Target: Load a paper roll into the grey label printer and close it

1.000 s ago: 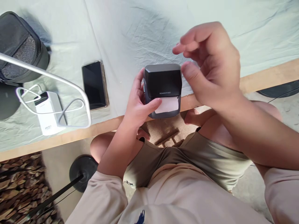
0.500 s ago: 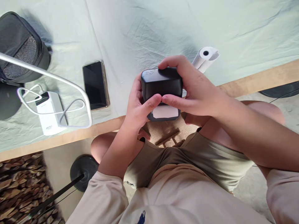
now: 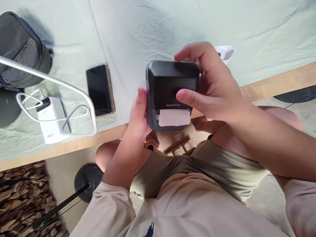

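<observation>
A black label printer (image 3: pixel 170 89), marked "NIIMBOT", is held up between my two hands above the table's near edge. White paper (image 3: pixel 174 118) sticks out of the slot on its near side. My left hand (image 3: pixel 140 113) grips the printer's left side, with the thumb along the edge and the other fingers hidden beneath. My right hand (image 3: pixel 212 84) wraps the right side; its thumb presses on the front face and its forefinger curls at the far top corner. Behind the right hand, a white paper roll (image 3: pixel 226 52) is partly covered.
A smartphone (image 3: pixel 100 89) lies left of the printer. Further left are a white power bank (image 3: pixel 51 120) with a looped white cable (image 3: pixel 76 86) and a black zip case (image 3: pixel 23 52). The wooden table edge (image 3: pixel 112 135) runs above my lap. A black stand base (image 3: pixel 88 182) is on the floor.
The label printer has tilted so that its front face and lettering show. My left thumb has moved off the front to the left side; my right hand has shifted up, covering more of the paper roll.
</observation>
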Tool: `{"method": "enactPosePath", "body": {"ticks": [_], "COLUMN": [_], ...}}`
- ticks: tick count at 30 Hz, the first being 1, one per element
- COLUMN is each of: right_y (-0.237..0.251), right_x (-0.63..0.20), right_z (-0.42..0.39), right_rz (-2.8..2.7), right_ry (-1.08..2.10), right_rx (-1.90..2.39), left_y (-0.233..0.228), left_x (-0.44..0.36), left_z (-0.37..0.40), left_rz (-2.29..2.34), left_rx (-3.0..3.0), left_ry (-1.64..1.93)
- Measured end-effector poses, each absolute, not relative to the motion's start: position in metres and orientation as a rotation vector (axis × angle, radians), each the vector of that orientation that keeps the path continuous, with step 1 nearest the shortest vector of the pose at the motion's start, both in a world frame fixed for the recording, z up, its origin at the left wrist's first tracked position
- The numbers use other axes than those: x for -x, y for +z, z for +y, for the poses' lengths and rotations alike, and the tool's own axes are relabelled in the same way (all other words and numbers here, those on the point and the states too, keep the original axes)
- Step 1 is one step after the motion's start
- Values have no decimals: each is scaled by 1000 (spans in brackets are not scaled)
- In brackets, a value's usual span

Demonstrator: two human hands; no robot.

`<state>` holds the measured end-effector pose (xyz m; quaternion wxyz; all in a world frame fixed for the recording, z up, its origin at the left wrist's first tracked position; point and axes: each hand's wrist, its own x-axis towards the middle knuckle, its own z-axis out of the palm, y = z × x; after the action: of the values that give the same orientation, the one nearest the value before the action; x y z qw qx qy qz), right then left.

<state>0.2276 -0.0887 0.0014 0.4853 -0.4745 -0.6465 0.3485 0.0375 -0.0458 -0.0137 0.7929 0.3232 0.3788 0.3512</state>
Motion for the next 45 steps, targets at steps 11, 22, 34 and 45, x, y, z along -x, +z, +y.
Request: {"method": "enactPosePath", "body": {"ticks": [11,22,34,45], "right_y": [-2,9,16,4], "right_x": [-224,-242,-233,-238], "right_z": [-87,-89,-94,-95], "right_rz": [-1706,-1958,-1669,-1976], "right_ry": [661,465,126,231], "right_rx": [1295,1300,1386,1693], "left_y": [-15,-21,-27,-29], "left_x": [-39,-41,-33,-33], "left_z": [-46,-42,-46,-48], "left_rz": [785,855,760,744], "left_rx": [-654,-641,-818,-933], "left_ry": [838,861,794,800]}}
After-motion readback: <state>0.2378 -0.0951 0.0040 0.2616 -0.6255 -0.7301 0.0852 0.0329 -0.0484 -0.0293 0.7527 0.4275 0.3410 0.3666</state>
